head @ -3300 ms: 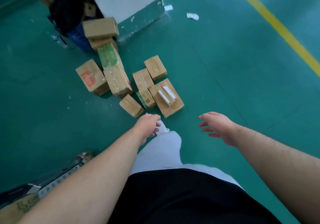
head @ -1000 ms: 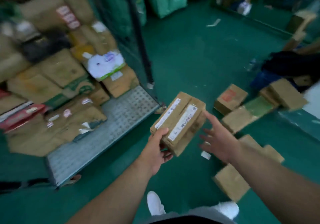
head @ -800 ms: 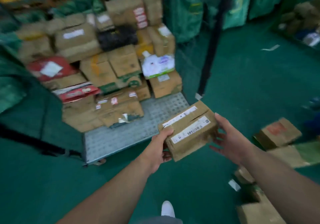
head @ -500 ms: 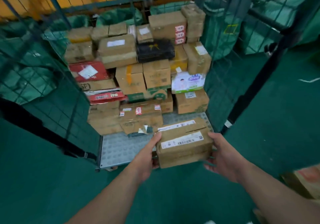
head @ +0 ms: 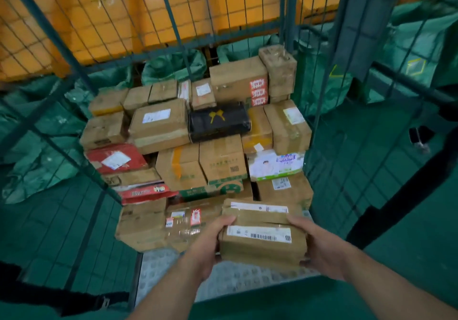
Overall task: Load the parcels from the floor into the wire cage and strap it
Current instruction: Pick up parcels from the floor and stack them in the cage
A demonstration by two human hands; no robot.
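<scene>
Since 0.5 s ago: both hands and the parcel have advanced toward the cage. The parcel now hangs over the cage's front edge rather than short of it. Grip unchanged.

Brown cardboard parcel [head: 262, 242]: taped, two white barcode labels on its upper face, held roughly level across the view. Left hand [head: 210, 247] grips its left end, thumb on the top face, fingers curled out of sight beneath. Right hand [head: 319, 247] grips the right end likewise, thumb on top, fingers wrapped under the lower corner. Both hands are closed around the parcel.

Position: the parcel is over the grey perforated metal base plate [head: 238, 280] of the green wire cage [head: 288, 9], just in front of the lowest row of the stacked parcels [head: 158, 123]. Whether it touches the crumpled brown carton [head: 143, 225] behind it: cannot tell.

The stack fills the rear of the cage, several layers high. Noted in it:
- a black rectangular box with a yellow bow mark [head: 218, 121], near top centre
- a flat red box with a white label [head: 116, 157], at left
- a white printed soft pack [head: 272, 166], at right

Bare plate shows only at the front.

Surroundings: green sacks [head: 173, 65] behind the mesh, an orange wall [head: 99, 22] beyond, green painted floor [head: 421, 257] to the right.
</scene>
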